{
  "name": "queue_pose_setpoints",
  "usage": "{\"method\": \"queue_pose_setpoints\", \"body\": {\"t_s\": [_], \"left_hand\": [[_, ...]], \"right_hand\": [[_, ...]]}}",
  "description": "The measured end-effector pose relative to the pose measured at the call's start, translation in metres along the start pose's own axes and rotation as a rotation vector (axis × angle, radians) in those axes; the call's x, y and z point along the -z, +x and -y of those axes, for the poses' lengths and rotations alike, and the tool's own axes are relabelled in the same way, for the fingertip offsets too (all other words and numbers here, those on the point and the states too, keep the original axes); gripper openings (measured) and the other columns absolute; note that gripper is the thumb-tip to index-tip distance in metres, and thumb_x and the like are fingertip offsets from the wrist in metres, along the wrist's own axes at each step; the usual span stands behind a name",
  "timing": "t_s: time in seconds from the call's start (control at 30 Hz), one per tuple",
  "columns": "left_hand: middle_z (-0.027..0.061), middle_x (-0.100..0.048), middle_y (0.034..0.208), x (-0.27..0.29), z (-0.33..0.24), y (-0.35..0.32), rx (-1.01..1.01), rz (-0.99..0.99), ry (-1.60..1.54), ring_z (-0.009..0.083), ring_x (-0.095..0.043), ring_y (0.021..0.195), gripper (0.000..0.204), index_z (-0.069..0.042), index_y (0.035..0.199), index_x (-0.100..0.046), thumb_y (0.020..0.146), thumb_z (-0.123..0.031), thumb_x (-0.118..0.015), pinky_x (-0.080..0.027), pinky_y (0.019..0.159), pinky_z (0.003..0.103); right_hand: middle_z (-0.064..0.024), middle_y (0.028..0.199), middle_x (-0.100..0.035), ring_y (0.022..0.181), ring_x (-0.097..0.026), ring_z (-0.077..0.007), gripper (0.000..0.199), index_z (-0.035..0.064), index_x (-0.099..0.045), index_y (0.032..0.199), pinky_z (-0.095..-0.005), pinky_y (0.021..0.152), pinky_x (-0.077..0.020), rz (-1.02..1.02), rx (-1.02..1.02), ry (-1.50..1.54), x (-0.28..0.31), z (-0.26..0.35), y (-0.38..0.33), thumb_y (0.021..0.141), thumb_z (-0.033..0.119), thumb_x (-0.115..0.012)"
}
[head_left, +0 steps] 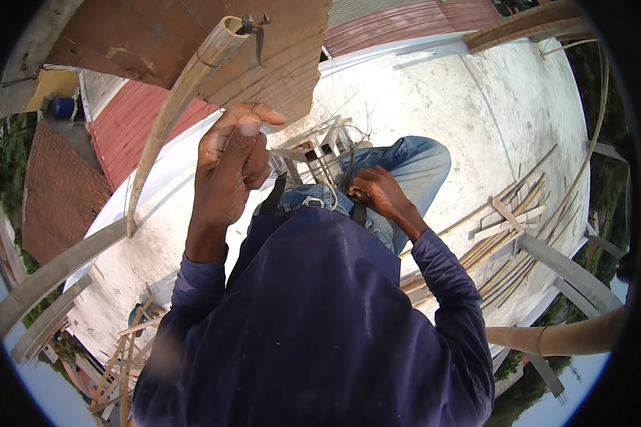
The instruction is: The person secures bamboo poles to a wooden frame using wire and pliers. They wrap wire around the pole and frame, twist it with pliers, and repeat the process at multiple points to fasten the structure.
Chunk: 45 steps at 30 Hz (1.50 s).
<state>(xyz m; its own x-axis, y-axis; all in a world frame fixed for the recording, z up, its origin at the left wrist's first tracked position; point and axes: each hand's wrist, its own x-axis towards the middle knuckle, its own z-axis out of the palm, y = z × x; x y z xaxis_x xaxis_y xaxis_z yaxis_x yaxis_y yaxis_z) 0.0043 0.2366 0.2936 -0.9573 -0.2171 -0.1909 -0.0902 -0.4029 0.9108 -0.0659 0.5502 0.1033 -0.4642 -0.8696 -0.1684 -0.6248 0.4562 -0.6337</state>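
My left hand (235, 153) is raised in front of me with its fingers curled and the thumb pressed toward the index finger. Thin dark wires (367, 128) show beyond it, but what the fingers pinch, if anything, is too fine to make out. Just left of this hand leans a bamboo pole (185, 92), with a dark metal piece (255, 30) at its top end. Lower down, my right hand (382, 193) is closed beside my waist, near a dark strap (360, 212) and a white cord (324, 192). Whatever it grips is hidden.
A brown board (263, 64) rises ahead, close to the pole. Far below lies a whitish slab (434, 92), with bamboo strips and wood pieces (509, 213) on the right. Concrete beams (57, 274) stick out at left, and another bamboo pole (563, 334) crosses at lower right.
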Motion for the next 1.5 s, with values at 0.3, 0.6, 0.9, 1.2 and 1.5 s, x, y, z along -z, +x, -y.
{"method": "queue_pose_setpoints", "body": {"t_s": [0.3, 0.6, 0.9, 1.2, 1.5], "left_hand": [[-0.008, -0.03, 0.063, -0.013, 0.012, 0.012, 0.051, -0.006, -0.153, 0.0009, -0.021, 0.051, 0.04, -0.002, 0.129, -0.062, 0.111, -0.037, -0.054, -0.02, 0.045, 0.02], [-0.0045, -0.045, 0.071, -0.01, 0.018, 0.015, -0.071, 0.011, -0.113, 0.0, -0.026, 0.053, 0.042, 0.001, 0.13, -0.06, 0.112, -0.036, -0.051, -0.023, 0.047, 0.019], [-0.0055, -0.04, 0.068, -0.024, 0.033, 0.023, 0.02, -0.007, -0.072, 0.0013, -0.029, 0.055, 0.042, 0.002, 0.13, -0.06, 0.113, -0.034, -0.047, -0.025, 0.047, 0.02], [-0.0054, -0.04, 0.067, -0.038, 0.052, 0.038, 0.164, 0.053, -0.142, 0.0024, -0.031, 0.053, 0.038, -0.003, 0.121, -0.064, 0.112, -0.037, -0.051, -0.028, 0.047, 0.02], [0.0158, -0.071, 0.107, -0.077, 0.068, 0.062, 0.296, 0.226, -0.424, 0.0188, -0.072, 0.092, 0.037, 0.0, 0.129, -0.056, 0.114, -0.031, -0.042, -0.063, 0.081, 0.033]], "right_hand": [[-0.0075, 0.099, -0.063, 0.103, -0.064, -0.0276, 0.016, 0.0111, -0.068, 0.105, -0.045, 0.094, -0.0469, -0.046, 0.007, -0.045, -0.007, 0.007, -0.009, 0.089, 0.012, -0.068], [-0.0093, 0.103, -0.065, 0.099, -0.061, -0.0308, 0.019, 0.0083, -0.062, 0.108, -0.0438, 0.089, -0.0513, -0.125, 0.096, -0.008, 0.035, 0.023, -0.028, 0.09, 0.008, -0.069], [-0.0073, 0.082, -0.056, 0.072, -0.047, -0.0195, 0.01, 0.0036, -0.06, 0.093, -0.0358, 0.066, -0.042, -0.546, -0.068, 0.355, 0.103, 0.077, -0.043, 0.098, 0.01, -0.066], [-0.0024, 0.073, -0.043, 0.062, -0.035, -0.0107, 0.003, 0.0021, -0.055, 0.093, -0.0261, 0.058, -0.0322, -1.85, 0.276, 0.155, 0.252, 0.147, -0.098, 0.094, 0.004, -0.053], [-0.0104, 0.102, -0.073, 0.083, -0.065, -0.024, 0.028, 0.0046, -0.071, 0.108, -0.0369, 0.069, -0.0453, -0.789, 0.317, -0.161, 0.111, 0.13, 0.031, 0.081, 0.006, -0.078]]}}
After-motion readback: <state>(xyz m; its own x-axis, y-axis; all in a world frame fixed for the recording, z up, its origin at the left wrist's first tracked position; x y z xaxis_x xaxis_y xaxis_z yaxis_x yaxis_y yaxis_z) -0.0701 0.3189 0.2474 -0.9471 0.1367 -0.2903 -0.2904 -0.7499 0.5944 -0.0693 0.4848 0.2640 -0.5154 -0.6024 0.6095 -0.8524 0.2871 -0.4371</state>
